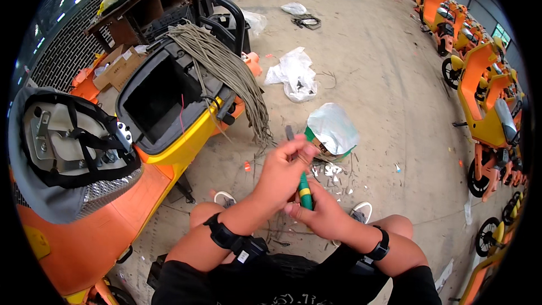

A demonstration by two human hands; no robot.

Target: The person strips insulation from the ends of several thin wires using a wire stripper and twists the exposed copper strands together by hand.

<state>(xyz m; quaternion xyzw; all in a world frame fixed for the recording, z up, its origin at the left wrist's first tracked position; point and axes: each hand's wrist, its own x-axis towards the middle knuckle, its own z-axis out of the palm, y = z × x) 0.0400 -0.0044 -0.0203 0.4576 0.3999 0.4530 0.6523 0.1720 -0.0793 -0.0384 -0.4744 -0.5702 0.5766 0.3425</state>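
My left hand [282, 172] has its fingers closed at the upper part of a tool with a green, yellow-banded handle [305, 191]; its narrow dark tip [289, 133] shows above the fingers. My right hand [319, 214] wraps round the handle's lower part. Just beyond both hands stands a green bucket [349, 152] with a pale plastic bag [330, 124] over its top, white scraps [333, 175] around it. To the left is a yellow and orange scooter body [172, 161] with an open compartment [158, 107], a bundle of grey cables [220, 68] and an upturned seat [56, 135].
Rows of orange scooters [474, 90] line the right side. A dark metal bench [121, 28] and cardboard boxes [116, 70] are at the back left. White bags [291, 76] and a black loop [306, 21] lie on the concrete floor [384, 113].
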